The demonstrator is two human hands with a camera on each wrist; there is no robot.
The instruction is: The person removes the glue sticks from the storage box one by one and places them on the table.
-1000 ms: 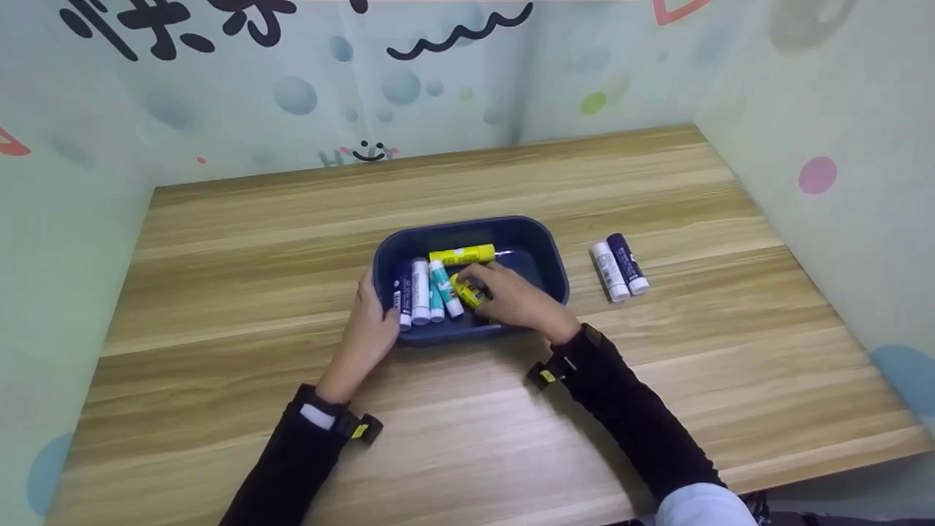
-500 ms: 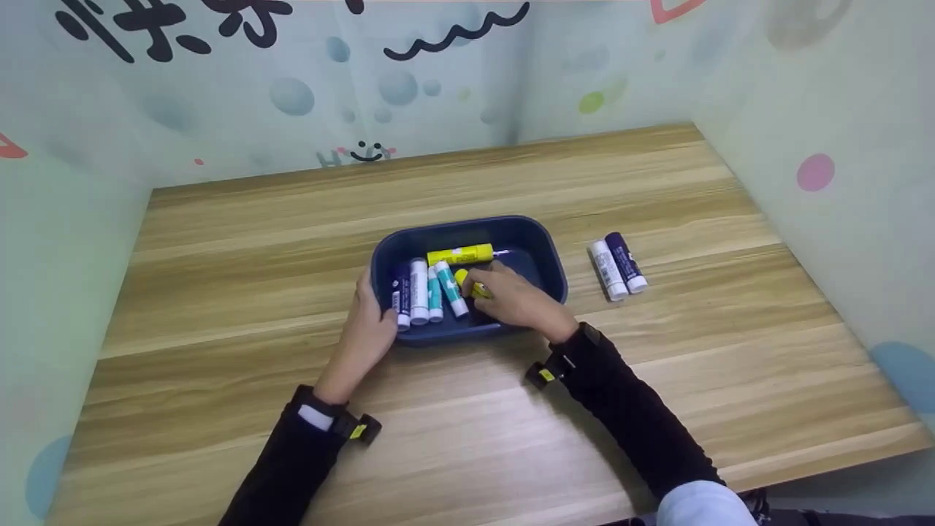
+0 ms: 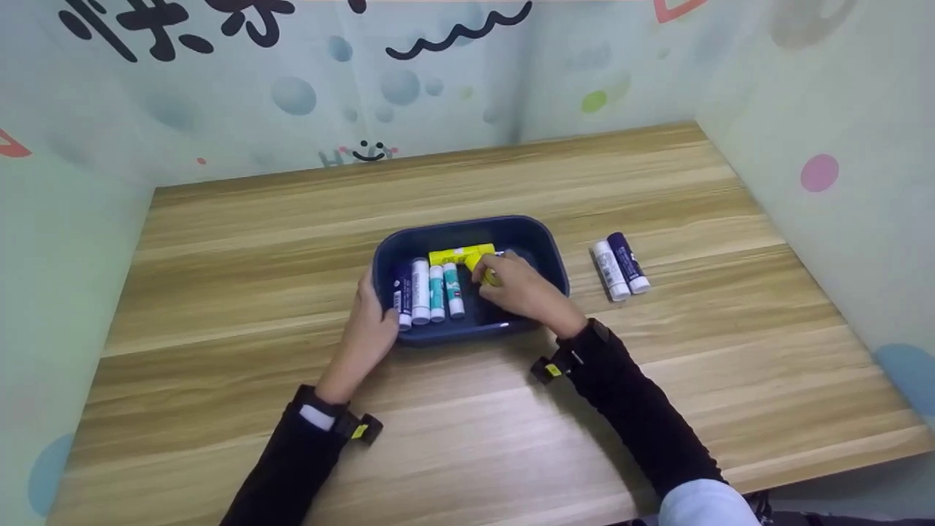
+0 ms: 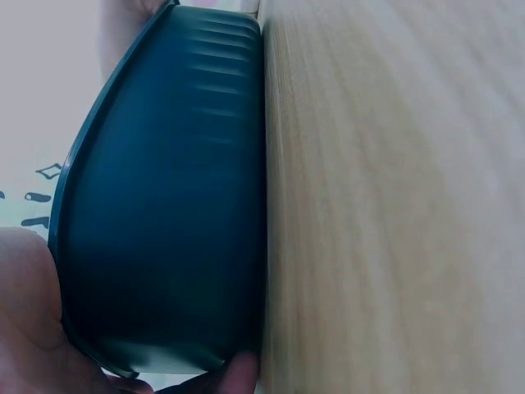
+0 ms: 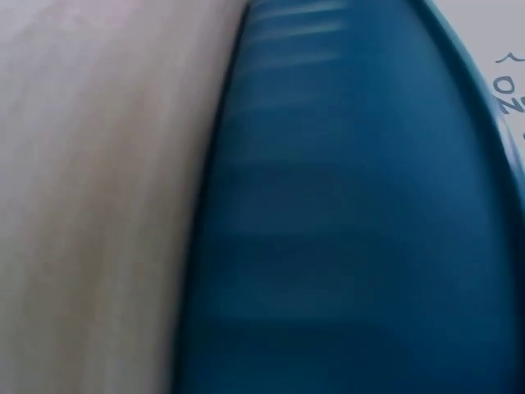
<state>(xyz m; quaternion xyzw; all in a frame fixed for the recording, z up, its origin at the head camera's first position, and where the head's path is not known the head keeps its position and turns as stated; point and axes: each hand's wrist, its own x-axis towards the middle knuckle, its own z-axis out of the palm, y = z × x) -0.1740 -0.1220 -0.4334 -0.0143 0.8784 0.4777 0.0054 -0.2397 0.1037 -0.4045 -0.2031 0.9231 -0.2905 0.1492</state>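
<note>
A dark blue tray (image 3: 540,237) sits mid-table and holds several glue sticks: a purple one, a white one (image 3: 420,291) and two teal ones (image 3: 453,289) lying side by side, plus a yellow one (image 3: 456,255) across the back. My left hand (image 3: 372,321) grips the tray's left front corner. My right hand (image 3: 511,288) is inside the tray, its fingers curled round a second yellow glue stick (image 3: 487,274). The left wrist view shows the tray's outer wall (image 4: 164,205) against my palm. The right wrist view shows only the blurred tray wall (image 5: 353,205) and table.
Two more glue sticks lie on the wooden table right of the tray, one white (image 3: 610,270) and one purple (image 3: 628,263). Pale printed walls close in the table at the back and on both sides.
My right hand has carried the yellow glue stick from the tray's front middle toward its back. The teal sticks now lie straight beside the white one. The left hand has stayed put.
</note>
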